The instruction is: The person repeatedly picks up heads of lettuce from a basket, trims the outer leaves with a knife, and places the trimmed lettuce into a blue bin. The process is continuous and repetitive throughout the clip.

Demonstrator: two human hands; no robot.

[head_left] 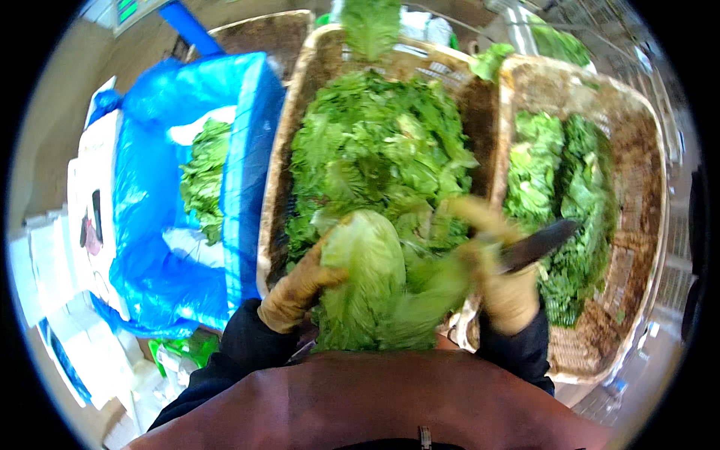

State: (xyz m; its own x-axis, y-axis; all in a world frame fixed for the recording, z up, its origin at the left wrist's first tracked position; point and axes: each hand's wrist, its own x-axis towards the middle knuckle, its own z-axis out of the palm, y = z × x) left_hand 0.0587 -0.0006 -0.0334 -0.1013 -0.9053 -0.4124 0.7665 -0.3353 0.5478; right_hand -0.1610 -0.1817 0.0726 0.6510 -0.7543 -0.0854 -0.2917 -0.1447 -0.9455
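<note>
Hold the lettuce head point(361, 262) upright in front of my apron point(360, 390), at the near edge of the middle crate point(274, 187); my left hand point(296, 292) is wrapped around its left side. My right hand point(499, 281) appears closed on the knife point(541, 244), blade pointing right, away from the head; motion blur hides whether its fingers also pinch the loose leaf point(442, 296) beside the head. I judge the step to be stripping outer leaves. For a clean result, support the head firmly without crushing it, pull each leaf outward from its base, and direct the blade clear of my left fingers. Count: one head in hand, one knife, two crates in front, counting the right crate point(637, 217), and one blue-lined box point(139, 225). The right crate's lettuce point(581, 202) forms two rows; leaves in the middle pile point(375, 142) overlap too much to count.
</note>
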